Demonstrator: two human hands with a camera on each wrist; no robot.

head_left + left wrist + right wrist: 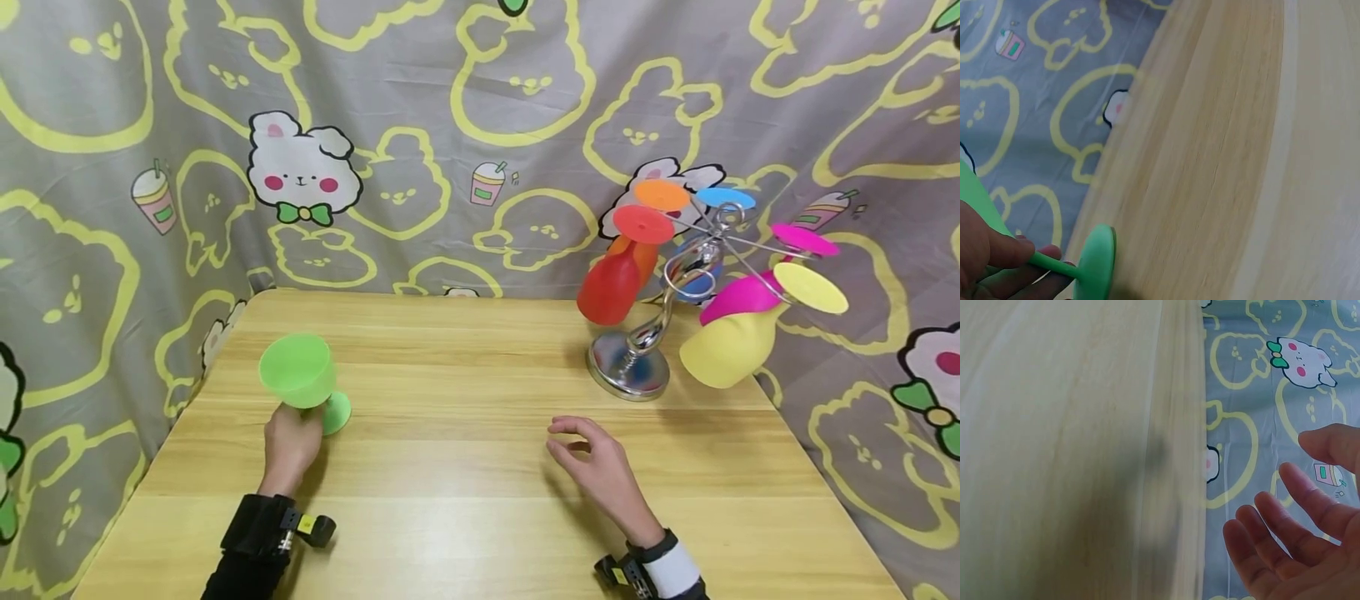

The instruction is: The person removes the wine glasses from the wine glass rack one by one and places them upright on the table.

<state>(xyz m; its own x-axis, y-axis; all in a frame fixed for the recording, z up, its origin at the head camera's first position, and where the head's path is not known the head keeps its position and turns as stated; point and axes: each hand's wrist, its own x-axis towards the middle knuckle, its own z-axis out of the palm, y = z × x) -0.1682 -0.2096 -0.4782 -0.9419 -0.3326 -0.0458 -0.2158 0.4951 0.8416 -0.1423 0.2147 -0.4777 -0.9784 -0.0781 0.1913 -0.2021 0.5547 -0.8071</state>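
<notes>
At the left of the table, my left hand (291,442) grips a light green plastic goblet (298,372) by its stem. The goblet is tilted, its bowl toward the left and its round foot toward the right. In the left wrist view the thumb and fingers close round the thin stem, and the green foot (1096,262) shows beyond them. My right hand (597,467) hovers over the table with loosely bent fingers and holds nothing. The right wrist view shows its fingers (1272,528) spread apart from the thumb. Nearest to it is a chrome goblet rack (628,367).
On the rack hang a red goblet (609,287), a yellow goblet (727,350), a magenta goblet (738,298), and orange and blue ones, all upside down. The wooden table (450,375) ends at a grey curtain (420,100) with cartoon bears behind and at both sides.
</notes>
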